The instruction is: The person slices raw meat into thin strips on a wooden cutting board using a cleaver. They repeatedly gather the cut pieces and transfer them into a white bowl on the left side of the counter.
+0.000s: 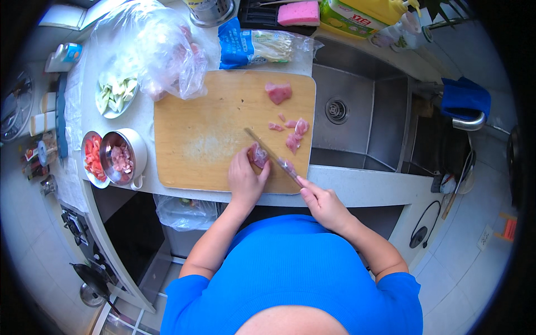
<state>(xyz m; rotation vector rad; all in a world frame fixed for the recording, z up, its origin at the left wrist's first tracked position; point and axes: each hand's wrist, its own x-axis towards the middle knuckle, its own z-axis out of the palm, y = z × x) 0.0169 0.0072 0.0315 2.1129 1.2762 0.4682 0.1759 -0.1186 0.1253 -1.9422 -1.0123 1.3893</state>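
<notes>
L hand [245,173]: pinching meat chunk [257,156], left of knife [268,149]; pls curl tips back.
R hand [324,205]: wrapped round handle; slice slow.
Board [195,125]: keep cut pcs [293,142] at right.

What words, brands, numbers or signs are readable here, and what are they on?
I won't copy any print, only say where it stands.
Yellow bottle: large characters on its label.
Blue-ended packet: pale print, too small to read.
Orange patch, far right: marks too blurred to read.
</notes>
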